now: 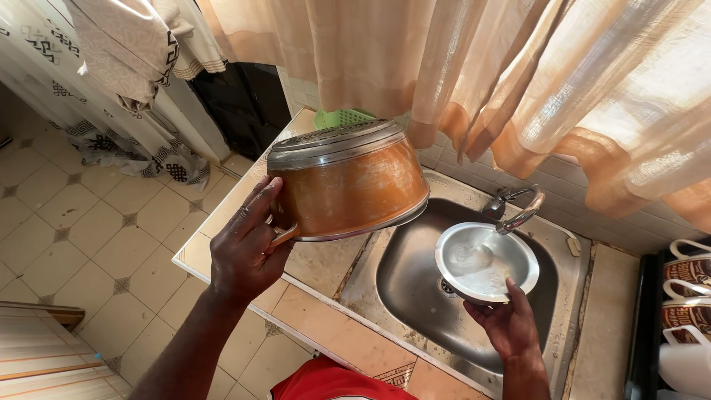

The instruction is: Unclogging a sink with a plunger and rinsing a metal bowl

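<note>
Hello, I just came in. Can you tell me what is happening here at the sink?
A person stands at a kitchen sink. The left hand holds an orange pot upside down by its handle, above the tiled counter. The right hand holds a small metal bowl by its rim over the basin, under the tap. Whether water runs is hard to tell. Mugs stand at the far right.

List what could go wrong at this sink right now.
The left hand holds the upturned orange pot by one side handle, out over the counter edge; it could slip and fall to the tiled floor. The right hand grips the steel bowl by its rim beneath the tap; water may splash.
</note>
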